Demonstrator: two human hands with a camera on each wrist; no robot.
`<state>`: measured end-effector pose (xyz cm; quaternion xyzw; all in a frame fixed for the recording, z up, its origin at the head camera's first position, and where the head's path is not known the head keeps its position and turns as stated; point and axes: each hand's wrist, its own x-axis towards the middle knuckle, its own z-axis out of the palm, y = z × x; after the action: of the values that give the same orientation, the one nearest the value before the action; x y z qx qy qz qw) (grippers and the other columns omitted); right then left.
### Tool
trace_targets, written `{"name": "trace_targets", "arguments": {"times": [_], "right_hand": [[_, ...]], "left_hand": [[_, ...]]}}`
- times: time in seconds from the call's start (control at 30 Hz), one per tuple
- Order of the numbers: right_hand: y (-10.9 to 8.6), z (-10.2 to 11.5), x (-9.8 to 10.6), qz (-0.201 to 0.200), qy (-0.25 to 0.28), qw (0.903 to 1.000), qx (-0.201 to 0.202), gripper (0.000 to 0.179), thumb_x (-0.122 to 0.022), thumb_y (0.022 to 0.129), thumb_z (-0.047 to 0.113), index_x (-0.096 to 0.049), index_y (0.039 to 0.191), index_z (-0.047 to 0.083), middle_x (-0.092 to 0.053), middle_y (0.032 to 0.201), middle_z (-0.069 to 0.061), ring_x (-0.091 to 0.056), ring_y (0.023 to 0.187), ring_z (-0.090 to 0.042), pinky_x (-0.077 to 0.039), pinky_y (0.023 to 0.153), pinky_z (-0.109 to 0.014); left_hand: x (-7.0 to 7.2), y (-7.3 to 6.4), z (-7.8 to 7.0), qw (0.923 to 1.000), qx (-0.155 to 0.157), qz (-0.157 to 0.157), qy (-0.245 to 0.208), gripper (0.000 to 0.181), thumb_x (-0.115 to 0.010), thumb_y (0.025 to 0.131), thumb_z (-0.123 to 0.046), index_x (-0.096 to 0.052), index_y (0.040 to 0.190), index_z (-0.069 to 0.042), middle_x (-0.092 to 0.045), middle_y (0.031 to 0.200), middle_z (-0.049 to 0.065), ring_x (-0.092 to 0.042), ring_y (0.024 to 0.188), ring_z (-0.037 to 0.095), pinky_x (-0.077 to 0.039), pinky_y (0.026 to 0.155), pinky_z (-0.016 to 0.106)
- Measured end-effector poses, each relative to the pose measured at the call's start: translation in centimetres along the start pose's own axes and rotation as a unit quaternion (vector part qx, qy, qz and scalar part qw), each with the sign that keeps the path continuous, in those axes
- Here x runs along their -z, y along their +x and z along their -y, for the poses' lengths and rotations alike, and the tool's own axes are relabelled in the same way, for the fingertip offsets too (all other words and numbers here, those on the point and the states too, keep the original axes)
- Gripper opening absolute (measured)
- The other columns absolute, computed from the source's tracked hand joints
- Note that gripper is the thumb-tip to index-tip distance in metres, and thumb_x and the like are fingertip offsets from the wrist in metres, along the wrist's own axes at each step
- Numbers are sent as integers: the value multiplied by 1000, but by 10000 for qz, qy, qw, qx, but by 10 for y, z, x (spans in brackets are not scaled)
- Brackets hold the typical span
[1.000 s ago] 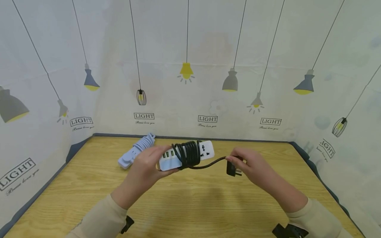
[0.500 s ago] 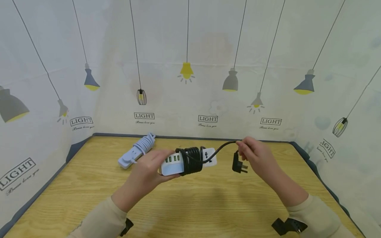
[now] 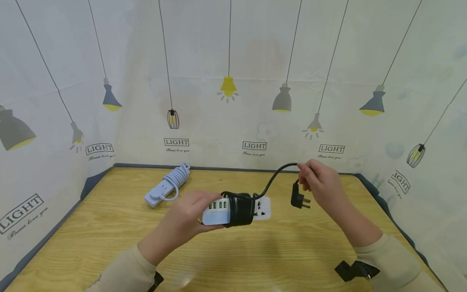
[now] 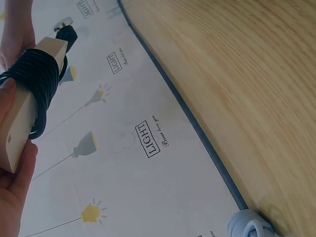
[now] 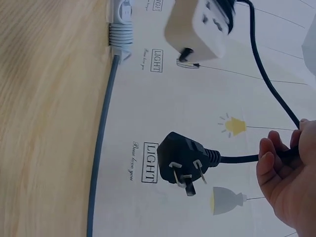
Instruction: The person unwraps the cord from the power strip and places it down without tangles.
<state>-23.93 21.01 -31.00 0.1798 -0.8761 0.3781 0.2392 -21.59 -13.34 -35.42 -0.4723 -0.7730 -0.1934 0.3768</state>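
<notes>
A white power strip (image 3: 216, 217) with several USB ports is held above the table by my left hand (image 3: 187, 215), which grips its left end. Black cord (image 3: 241, 210) is wound round the strip's middle in several turns. From the coil a free length of cord (image 3: 273, 178) arches up to my right hand (image 3: 322, 180), which pinches it close to the plug. The black three-pin plug (image 5: 180, 158) dangles below those fingers, its prongs bare. In the left wrist view, the left thumb and fingers hold the strip (image 4: 24, 116) from both sides.
A second, pale blue-white power strip (image 3: 160, 192) lies at the back left of the wooden table (image 3: 233, 255), its own cord (image 3: 176, 176) wrapped round it. Behind the table stands a cloth backdrop (image 3: 204, 113) printed with lamps.
My right hand has risen and moved right, drawing out more cord with the plug swinging below. The left hand has lowered the power strip slightly and shifted it right.
</notes>
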Motion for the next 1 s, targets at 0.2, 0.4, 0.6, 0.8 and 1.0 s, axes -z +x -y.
{"name": "trace_targets", "arguments": {"times": [0.2,0.4,0.6,0.8,1.0], "right_hand": [[6,2,8,17,-91,9999,-81,39,-45,105,33,-58,78,7,-58,64,-5,-55,54,-17,-44,49,-28],[10,-5,9,174,-242,9994,-181,38,-45,104,33,-58,80,6,-58,67,-9,-53,57,-18,-43,51,-29],[11,-17,9,478,-418,9970,-432,42,-43,104,38,-58,85,4,-60,73,-11,-54,61,-21,-45,54,-32],[13,-31,10,618,-533,9945,-651,44,-42,104,41,-57,87,4,-59,75,-12,-54,63,-24,-45,58,-36],[10,-41,11,981,-634,9886,-949,43,-42,103,44,-59,92,6,-60,81,-12,-50,63,-23,-42,56,-37]], "left_hand": [[-1,-1,0,9999,-158,32,-34,66,-94,59,-22,-63,113,-1,-67,100,8,-66,89,22,-54,79,33],[0,0,-1,9997,-241,28,-52,67,-94,59,-24,-63,115,-1,-67,100,7,-65,89,22,-54,78,34],[1,-1,-4,9995,-295,40,-102,68,-94,60,-25,-63,115,-1,-67,104,8,-65,91,22,-54,80,35],[2,-1,-6,9994,-333,20,-121,69,-94,60,-27,-64,116,0,-67,105,8,-66,92,22,-54,81,34],[7,-1,-6,9994,-209,-47,-256,70,-94,59,-21,-62,118,0,-67,107,8,-65,94,23,-54,82,34]]}}
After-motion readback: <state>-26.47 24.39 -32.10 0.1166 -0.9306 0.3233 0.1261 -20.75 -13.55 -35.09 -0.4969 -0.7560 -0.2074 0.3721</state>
